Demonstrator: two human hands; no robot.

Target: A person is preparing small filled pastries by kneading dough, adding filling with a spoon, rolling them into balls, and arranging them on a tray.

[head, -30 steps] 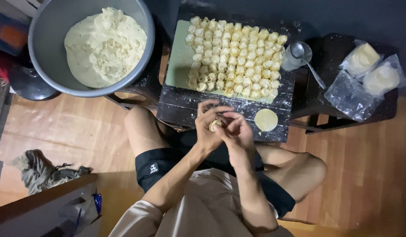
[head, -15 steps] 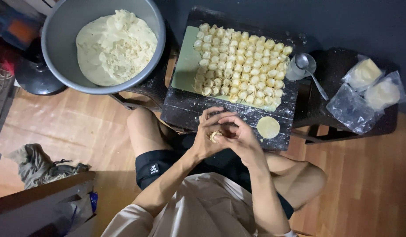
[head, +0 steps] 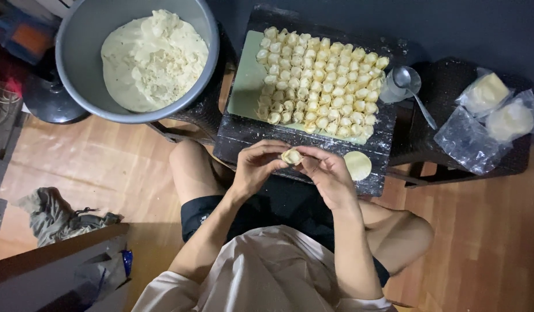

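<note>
This looks like a room in a home turned into a small food-making corner — the person sits low on a wooden plank floor (head: 93, 173) with bare knees drawn up to a low dark table (head: 244, 138) dusted with flour. On it lies a pale green board (head: 246, 86) packed with rows of folded dumplings (head: 322, 81), and beside it stands a large grey bowl (head: 76, 69) of pale filling (head: 151, 58). Clear bags of round wrappers (head: 492, 110), a spoon in a small cup (head: 402, 81) and a crumpled cloth (head: 53, 214) on the floor point to hand work in a household — not a fitted commercial kitchen.
</note>
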